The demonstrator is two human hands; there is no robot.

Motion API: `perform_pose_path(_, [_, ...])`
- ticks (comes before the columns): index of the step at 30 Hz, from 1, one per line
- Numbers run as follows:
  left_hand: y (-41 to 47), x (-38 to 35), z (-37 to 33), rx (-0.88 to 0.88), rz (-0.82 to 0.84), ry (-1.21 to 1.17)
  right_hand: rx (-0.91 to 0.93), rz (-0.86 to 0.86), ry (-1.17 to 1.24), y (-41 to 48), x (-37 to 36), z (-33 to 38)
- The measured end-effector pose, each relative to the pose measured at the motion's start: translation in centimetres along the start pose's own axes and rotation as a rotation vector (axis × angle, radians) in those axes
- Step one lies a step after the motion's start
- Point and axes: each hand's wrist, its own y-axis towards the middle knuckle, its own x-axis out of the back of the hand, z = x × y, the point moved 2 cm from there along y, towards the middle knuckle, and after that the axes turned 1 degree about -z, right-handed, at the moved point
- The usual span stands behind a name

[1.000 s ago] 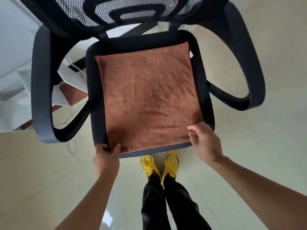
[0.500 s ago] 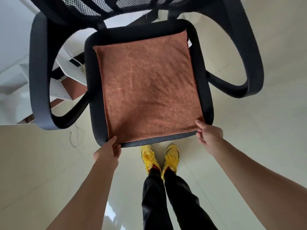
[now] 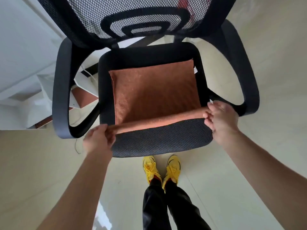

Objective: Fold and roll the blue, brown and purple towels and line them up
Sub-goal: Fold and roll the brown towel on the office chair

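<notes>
A brown towel [image 3: 154, 93] lies folded flat on the black mesh seat [image 3: 162, 141] of an office chair. Its near edge is turned over into a thin roll that runs across the seat. My left hand [image 3: 98, 140] grips the roll's left end, fingers curled round it. At the roll's right end my right hand [image 3: 219, 120] pinches the cloth with curled fingers. A small white tag sticks out at the towel's far right corner. No blue or purple towel is in view.
The chair's backrest [image 3: 137, 19] rises at the top, with black armrests on the left [image 3: 61, 90] and right [image 3: 249, 90]. My feet in yellow shoes [image 3: 161, 170] stand on the pale floor just before the seat. White furniture [image 3: 20, 67] stands at the left.
Both hands took hold of the towel's near edge and rolled it away from me, baring the front strip of the seat. The view shifted and the chair now sits lower in it.
</notes>
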Motion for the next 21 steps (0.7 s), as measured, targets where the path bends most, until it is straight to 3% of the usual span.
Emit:
perform_pose_path(12, [8.3, -11.4, -10.6, 0.036, 0.206, 0.033, -0.107, 0.092, 0.067, 8.9, -9.9, 7.6])
perform_pose_path(17, [11.7, -14.3, -11.3, 0.059, 0.148, 0.069, -0.120, 0.108, 0.020, 12.4, -12.9, 7.9])
perform_pose_path(19, [12.3, -15.2, -11.4, -0.024, 0.125, 0.183, -0.089, 0.130, -0.023, 12.8, -13.6, 7.8])
perform_pose_path(21, [12.0, -15.9, -11.3, -0.296, 0.026, 0.457, 0.076, 0.085, -0.108, 12.5, -14.1, 7.8])
